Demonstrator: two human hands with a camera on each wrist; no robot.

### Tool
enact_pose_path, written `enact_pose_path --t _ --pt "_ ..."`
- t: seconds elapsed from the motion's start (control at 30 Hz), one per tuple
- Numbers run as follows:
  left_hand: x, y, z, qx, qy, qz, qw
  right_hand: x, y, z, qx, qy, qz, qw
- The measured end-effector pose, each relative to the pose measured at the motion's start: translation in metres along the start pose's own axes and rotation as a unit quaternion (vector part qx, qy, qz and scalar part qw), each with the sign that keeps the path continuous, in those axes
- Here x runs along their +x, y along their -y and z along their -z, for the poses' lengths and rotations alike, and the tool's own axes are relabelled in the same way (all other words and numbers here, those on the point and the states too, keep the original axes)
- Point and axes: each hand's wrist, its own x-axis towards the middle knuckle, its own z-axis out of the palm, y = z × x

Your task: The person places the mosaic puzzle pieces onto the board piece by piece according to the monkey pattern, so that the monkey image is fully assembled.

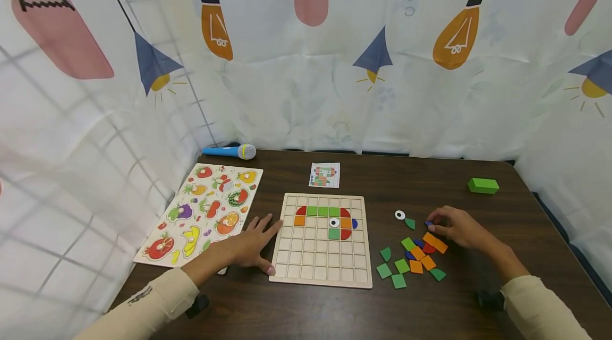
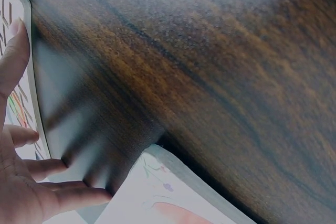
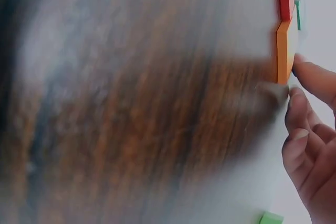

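My left hand [image 1: 253, 243] lies with fingers spread at the left edge of the wooden grid board [image 1: 317, 268], its thumb at the lower left corner. In the left wrist view, the left hand [image 2: 26, 177] reaches across the board's edge. Set in the grid are red, green, orange and blue tiles and a white-and-black eye disc [image 1: 334, 222]. To the right, my right hand [image 1: 458, 227] pinches a small blue tile [image 1: 428, 223] between thumb and fingers, partly covered by them. Just below that hand lies an orange tile [image 1: 435, 242]; in the right wrist view the blue tile is hidden.
Loose tiles, such as a green square [image 1: 399, 281], lie right of the board, with another eye disc [image 1: 399, 215] above. A pattern card [image 1: 324, 175] lies behind the board. A fruit-picture board [image 1: 201, 212], toy microphone [image 1: 229, 152] and green block [image 1: 483, 186] surround them.
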Motion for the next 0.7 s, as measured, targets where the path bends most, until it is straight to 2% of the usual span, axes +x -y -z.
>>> enact_pose_path --t 0.27,0.53,0.7 --pt "-0.001 0.001 0.0 -0.003 -0.001 -0.003 1.0 0.006 0.008 0.001 0.02 0.044 0.022 0.9986" --pt "-0.001 0.002 -0.001 -0.007 0.002 -0.009 0.9999 0.02 0.026 0.002 0.003 0.05 0.05 0.9975" --pt "-0.002 0.001 0.0 -0.012 0.003 -0.008 0.9999 0.032 0.05 0.001 0.052 0.049 0.074 0.9947"
